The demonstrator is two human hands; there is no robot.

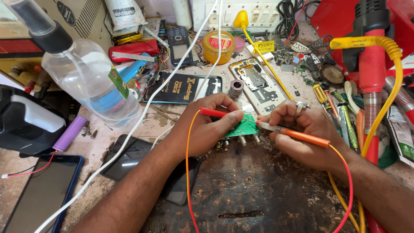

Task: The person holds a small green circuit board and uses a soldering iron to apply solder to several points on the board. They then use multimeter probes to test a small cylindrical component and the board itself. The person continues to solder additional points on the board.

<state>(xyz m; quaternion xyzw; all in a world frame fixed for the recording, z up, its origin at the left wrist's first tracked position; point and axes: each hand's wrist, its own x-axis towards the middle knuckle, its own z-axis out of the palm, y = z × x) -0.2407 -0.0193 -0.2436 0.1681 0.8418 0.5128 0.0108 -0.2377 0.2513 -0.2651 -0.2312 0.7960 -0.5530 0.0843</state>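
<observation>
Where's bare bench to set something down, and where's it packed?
Free: dark worn wood below the green circuit board, between the forearms. Small patch between purple cell and dark phone. Crowded: back edge by yellow tin; right side around screwdrivers.

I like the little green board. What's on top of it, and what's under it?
Two probe tips touch the top of the green board, one held in each hand: left hand, right hand. Metal knobs stick out along its front edge. The left hand hides what is underneath.
</observation>
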